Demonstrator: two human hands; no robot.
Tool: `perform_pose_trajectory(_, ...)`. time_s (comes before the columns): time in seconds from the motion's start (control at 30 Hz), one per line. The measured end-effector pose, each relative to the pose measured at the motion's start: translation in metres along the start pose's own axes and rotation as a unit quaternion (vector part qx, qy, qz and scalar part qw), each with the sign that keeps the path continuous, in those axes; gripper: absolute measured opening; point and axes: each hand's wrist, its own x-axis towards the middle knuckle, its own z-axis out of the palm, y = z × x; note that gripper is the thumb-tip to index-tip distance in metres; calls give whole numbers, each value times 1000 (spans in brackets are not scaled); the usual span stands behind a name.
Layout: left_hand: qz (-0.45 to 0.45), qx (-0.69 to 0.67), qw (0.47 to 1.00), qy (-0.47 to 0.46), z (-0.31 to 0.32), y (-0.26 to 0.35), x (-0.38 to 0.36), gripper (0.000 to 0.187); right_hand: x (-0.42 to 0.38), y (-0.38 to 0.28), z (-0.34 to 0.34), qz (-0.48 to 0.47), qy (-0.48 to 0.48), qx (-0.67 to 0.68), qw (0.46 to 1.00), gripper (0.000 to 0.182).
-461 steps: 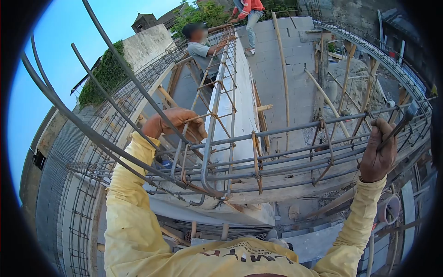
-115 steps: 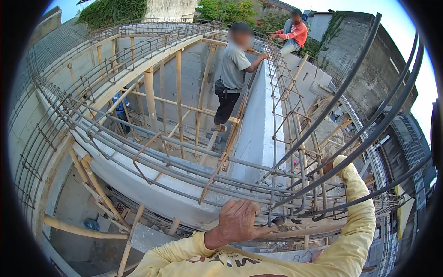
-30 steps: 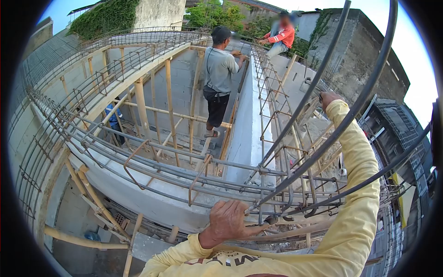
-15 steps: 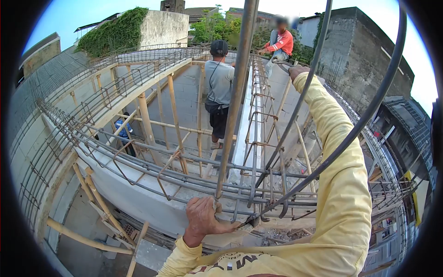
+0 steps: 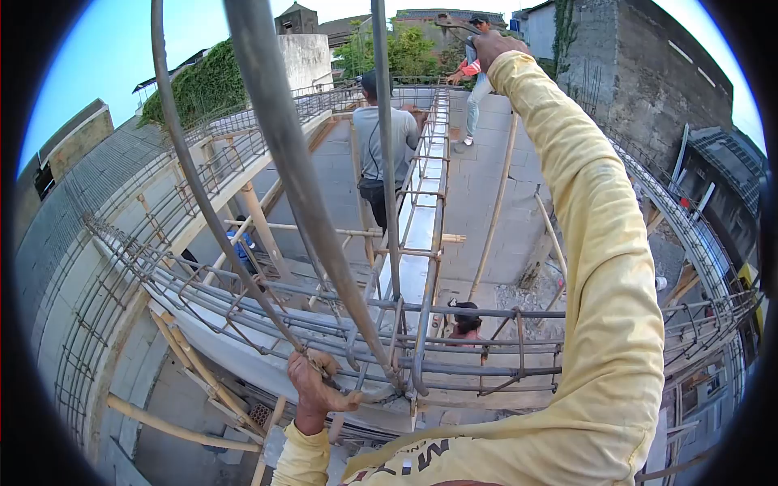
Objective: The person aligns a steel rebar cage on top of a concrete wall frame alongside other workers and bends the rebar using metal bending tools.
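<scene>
In the lower middle, my left hand [image 5: 314, 384] is closed around the lower part of a thin upright steel bar [image 5: 190, 174], with its thumb stretched to the right. It is beside the horizontal rebar cage [image 5: 502, 312]. My right hand [image 5: 496, 50], raised high at the end of the outstretched arm, grips a metal tool [image 5: 456, 23] whose head points left. Two more upright bars, a thick dark one [image 5: 300, 170] and a thinner one [image 5: 386, 146], rise between my hands. The thick one's foot meets the cage to the right of my left hand.
A person in a grey shirt [image 5: 381, 138] stands beside the long beam cage [image 5: 442, 154]. Another person [image 5: 478, 85] is at its far end. Below are a person's dark head [image 5: 465, 317] and a person in blue [image 5: 240, 243]. Bamboo poles [image 5: 496, 206] prop the formwork.
My right hand has risen and moved slightly left with the tool. My left hand has shifted left. The upright bars appear farther left, and the view has turned. The far person now stands.
</scene>
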Motion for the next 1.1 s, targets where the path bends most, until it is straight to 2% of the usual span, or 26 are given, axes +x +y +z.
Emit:
perform_pose_trajectory(0.07, 10, 18, 1000, 6, 1, -7, -9, 86, 9, 16, 9, 1, 26, 17, 1000, 32)
perform_pose_trajectory(0.13, 25, 30, 999, 33, 6, -10, -11, 89, 15, 32, 23, 9, 38, 40, 998, 33)
perform_pose_trajectory(0.27, 17, 20, 998, 56, 15, -23, -30, 88, -8, 53, 76, 130, -111, 92, 981, 33)
perform_pose_trajectory(0.33, 7, 22, 999, 33, 19, -34, -39, 89, 17, 90, 228, 159, -267, 20, 950, 35)
perform_pose_trajectory(0.37, 13, 30, 999, 20, 21, -38, -40, 87, -7, 97, 269, -25, -418, -117, 901, 37)
perform_pose_trajectory(0.4, 9, 32, 999, 18, 21, -42, -48, 86, -45, 71, 234, 20, -425, -69, 902, 39)
perform_pose_trajectory(0.5, -31, 9, 999, 2, 11, -17, -23, 81, -88, 58, 282, -10, -495, -101, 863, 39)
perform_pose_trajectory(0.6, -46, 20, 999, 13, 8, 4, -11, 77, -93, 34, 268, -21, -567, -125, 814, 38)
perform_pose_trajectory(0.63, -47, 33, 998, 24, 9, 4, -12, 76, -91, 27, 260, -30, -573, -116, 811, 38)
perform_pose_trajectory(0.67, 6, 63, 996, 55, 13, -1, -13, 65, -88, 21, 257, -39, -578, -107, 808, 38)
perform_pose_trajectory(0.73, -27, 71, 997, 19, 11, -3, -16, 59, -82, 12, 265, -81, -592, -124, 792, 39)
perform_pose_trajectory(0.83, -43, 47, 998, -12, 7, -11, -24, 55, -77, 5, 294, -50, -600, -106, 791, 39)
perform_pose_trajectory(0.9, -50, -4, 999, 7, 8, -15, -23, 45, -76, 6, 324, -46, -604, -122, 786, 40)
perform_pose_trajectory(0.93, -49, -16, 999, 12, 7, -14, -25, 45, -76, 9, 341, -44, -607, -131, 783, 40)
perform_pose_trajectory(1.03, -48, -21, 998, 23, 8, -11, -14, 47, -83, 11, 299, 72, -476, 0, 877, 39)
perform_pose_trajectory(1.1, -45, -15, 998, 29, 9, -7, -9, 48, -90, 12, 245, 124, -412, 84, 899, 36)
